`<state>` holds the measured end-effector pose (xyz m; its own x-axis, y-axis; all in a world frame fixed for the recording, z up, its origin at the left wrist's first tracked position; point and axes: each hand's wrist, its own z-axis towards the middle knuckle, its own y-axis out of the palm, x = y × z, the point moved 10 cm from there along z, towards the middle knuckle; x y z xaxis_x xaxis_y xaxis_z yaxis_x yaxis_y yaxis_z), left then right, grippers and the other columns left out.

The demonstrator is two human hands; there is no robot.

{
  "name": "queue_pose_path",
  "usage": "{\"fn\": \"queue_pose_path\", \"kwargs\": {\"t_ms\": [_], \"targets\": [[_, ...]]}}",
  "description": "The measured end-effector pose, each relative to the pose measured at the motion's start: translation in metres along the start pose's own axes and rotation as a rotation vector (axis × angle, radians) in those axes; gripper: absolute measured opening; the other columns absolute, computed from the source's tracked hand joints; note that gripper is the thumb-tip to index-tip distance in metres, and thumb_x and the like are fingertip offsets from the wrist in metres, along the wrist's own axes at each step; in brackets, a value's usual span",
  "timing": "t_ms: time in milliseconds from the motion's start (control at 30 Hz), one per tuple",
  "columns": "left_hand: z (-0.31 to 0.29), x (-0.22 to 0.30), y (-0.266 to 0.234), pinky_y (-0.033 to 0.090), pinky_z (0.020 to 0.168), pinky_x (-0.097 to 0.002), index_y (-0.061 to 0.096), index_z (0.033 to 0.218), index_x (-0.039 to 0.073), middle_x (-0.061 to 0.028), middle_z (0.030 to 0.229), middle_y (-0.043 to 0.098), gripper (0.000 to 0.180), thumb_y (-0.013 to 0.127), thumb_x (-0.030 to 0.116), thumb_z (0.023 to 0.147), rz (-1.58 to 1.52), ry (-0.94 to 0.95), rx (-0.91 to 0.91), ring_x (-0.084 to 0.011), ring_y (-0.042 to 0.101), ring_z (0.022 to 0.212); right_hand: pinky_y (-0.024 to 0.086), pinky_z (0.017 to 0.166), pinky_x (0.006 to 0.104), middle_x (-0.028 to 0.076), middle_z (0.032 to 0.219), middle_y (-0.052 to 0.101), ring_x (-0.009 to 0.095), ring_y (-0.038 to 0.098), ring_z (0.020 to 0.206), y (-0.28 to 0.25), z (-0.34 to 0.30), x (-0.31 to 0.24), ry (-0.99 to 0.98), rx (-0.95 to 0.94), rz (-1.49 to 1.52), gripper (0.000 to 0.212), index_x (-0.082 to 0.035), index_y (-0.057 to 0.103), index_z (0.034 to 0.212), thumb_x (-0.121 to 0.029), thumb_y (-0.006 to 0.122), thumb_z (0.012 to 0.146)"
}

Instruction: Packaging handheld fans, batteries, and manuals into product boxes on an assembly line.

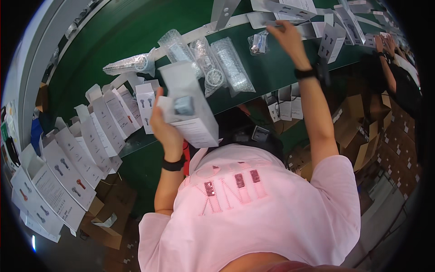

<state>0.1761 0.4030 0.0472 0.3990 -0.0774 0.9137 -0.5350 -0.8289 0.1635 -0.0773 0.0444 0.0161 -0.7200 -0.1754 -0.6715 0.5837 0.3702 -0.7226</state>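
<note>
My left hand [166, 131] grips an open white carton [199, 119], tilted in front of my chest with its flap up. A blurred blue-grey piece [184, 105] shows at the carton's opening. Stretched out to the far side of the bench, my right hand [288, 40] has its fingers apart and holds nothing that I can see. Just left of it lies a small clear bag with little parts [258, 43]. Several bubble-wrapped items [232, 65] lie on the green bench between my hands.
A long row of open white cartons [77, 174] lines the bench at left. More cartons [332, 43] stand at the far right. A metal bracket [224, 12] rises at the back. Brown boxes [355, 120] sit below the bench, and another person's hands [386, 44] work at right.
</note>
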Motion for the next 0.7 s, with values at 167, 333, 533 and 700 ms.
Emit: {"fn": "queue_pose_path", "kwargs": {"t_ms": [167, 333, 533, 700], "targets": [[0.011, 0.013, 0.035, 0.038, 0.103, -0.0337, 0.046, 0.137, -0.005, -0.0172, 0.134, 0.054, 0.052, 0.029, 0.029, 0.101, -0.135, -0.004, -0.076, -0.0243, 0.055, 0.118, 0.051, 0.085, 0.0399, 0.019, 0.107, 0.067, 0.034, 0.066, 0.096, 0.100, 0.012, 0.091, 0.055, -0.021, -0.257, 0.057, -0.002, 0.062, 0.114, -0.039, 0.078, 0.073], [-0.001, 0.030, 0.078, 0.035, 0.104, -0.0297, 0.047, 0.136, -0.007, -0.0166, 0.133, 0.054, 0.049, 0.030, 0.024, 0.101, 0.137, 0.128, -0.245, -0.0224, 0.052, 0.120, 0.048, 0.059, 0.0239, 0.001, 0.080, 0.065, 0.010, 0.059, 0.064, 0.004, -0.013, -0.034, 0.079, -0.098, 0.459, 0.031, -0.004, 0.066, 0.106, -0.021, 0.074, 0.082], [-0.038, 0.056, 0.135, 0.035, 0.102, -0.0291, 0.043, 0.136, -0.011, -0.0230, 0.128, 0.057, 0.053, 0.033, 0.026, 0.099, 0.114, 0.095, -0.439, -0.0251, 0.053, 0.118, 0.047, 0.060, 0.0198, 0.002, 0.088, 0.067, 0.007, 0.061, 0.072, -0.063, -0.130, -0.236, -0.214, -0.391, 0.362, 0.019, -0.003, 0.064, 0.102, -0.010, 0.070, 0.085], [-0.051, 0.050, 0.136, 0.035, 0.102, -0.0292, 0.041, 0.137, -0.012, -0.0226, 0.126, 0.057, 0.056, 0.034, 0.029, 0.100, 0.053, -0.010, -0.526, -0.0241, 0.052, 0.116, 0.039, 0.053, 0.0167, -0.002, 0.077, 0.064, 0.003, 0.054, 0.062, -0.090, -0.147, -0.258, -0.283, -0.196, 0.218, 0.011, -0.006, 0.061, 0.087, -0.010, 0.071, 0.085]]}}
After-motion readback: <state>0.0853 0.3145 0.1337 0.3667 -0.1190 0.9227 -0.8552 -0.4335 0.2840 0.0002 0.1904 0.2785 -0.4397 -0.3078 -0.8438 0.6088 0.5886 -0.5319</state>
